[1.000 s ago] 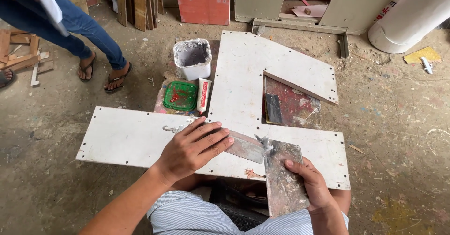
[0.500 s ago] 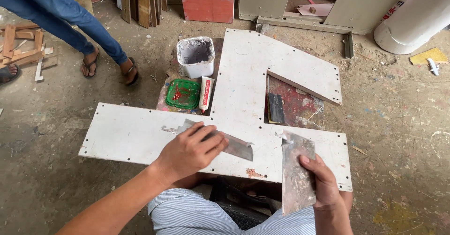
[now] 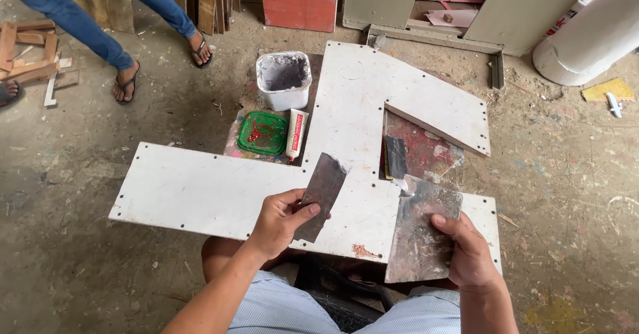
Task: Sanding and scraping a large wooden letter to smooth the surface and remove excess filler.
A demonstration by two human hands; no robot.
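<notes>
1. Lifted since half a second ago: left hand (image 3: 279,222) no longer presses the narrow scraper blade (image 3: 322,194) flat on the white panel (image 3: 200,191); blade is now raised off the surface and tipped up.
2. Right hand (image 3: 466,251) has brought the wide metal plate (image 3: 419,231) up and inward; its top edge now sits higher over the panel than before.
3. Narrow scraper blade: long axis runs from lower left to upper right, free end pointing away from the person toward the tube (image 3: 296,133) and green lid (image 3: 263,133). Flat face is turned toward the camera.
4. Wide metal plate: roughly upright rectangle, long axis near vertical in view, tilted slightly right at top. Surface is smeared grey with a pale blob at the top-left corner.
5. Left hand: forearm comes in from lower left, fingers clenched round the blade's lower end, thumb across its face.
6. Right hand: comes in from lower right, thumb on the plate's front near the right edge, remaining fingers behind it, grasping.
7. Both tools hover over the near edge of the white panel, just apart from each other.
8. White bucket (image 3: 284,79) with grey paste stands beyond the lid; another person's sandalled feet (image 3: 126,84) are at upper left.
</notes>
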